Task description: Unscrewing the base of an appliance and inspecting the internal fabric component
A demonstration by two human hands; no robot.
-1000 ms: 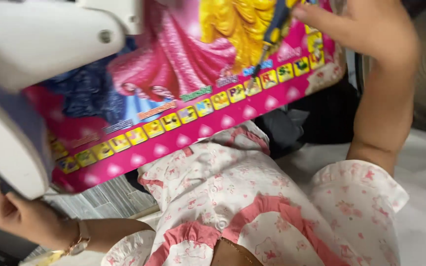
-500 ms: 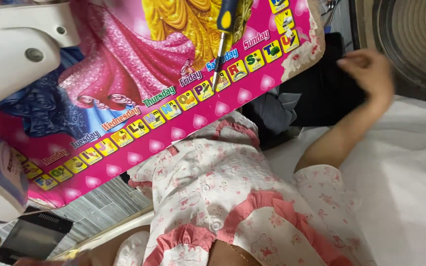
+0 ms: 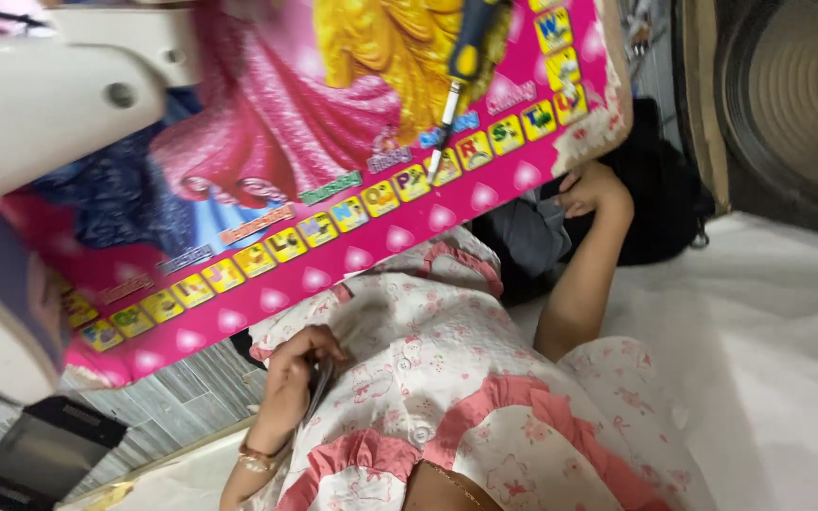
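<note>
My left hand (image 3: 297,367) rests on my lap against my white flowered dress with pink trim (image 3: 447,378). Its fingers are curled round a thin grey object (image 3: 319,386) that I cannot identify. A gold bracelet sits on that wrist. My right hand (image 3: 594,189) is stretched forward to the near edge of the pink picture-printed table cover (image 3: 333,227). Its fingers are bent beside a dark grey cloth (image 3: 532,237) under the table edge. Whether it grips the cloth is hidden.
A white sewing machine (image 3: 49,104) fills the upper left. A screwdriver with a blue and yellow handle (image 3: 458,76) lies on the pink cover. A black flat device (image 3: 40,454) sits on the floor at lower left. White sheet (image 3: 788,331) and a large round dark object (image 3: 797,95) are at right.
My right hand has come down from the tabletop to the table's near edge by the grey cloth. My left hand has moved from the lower left up onto my lap.
</note>
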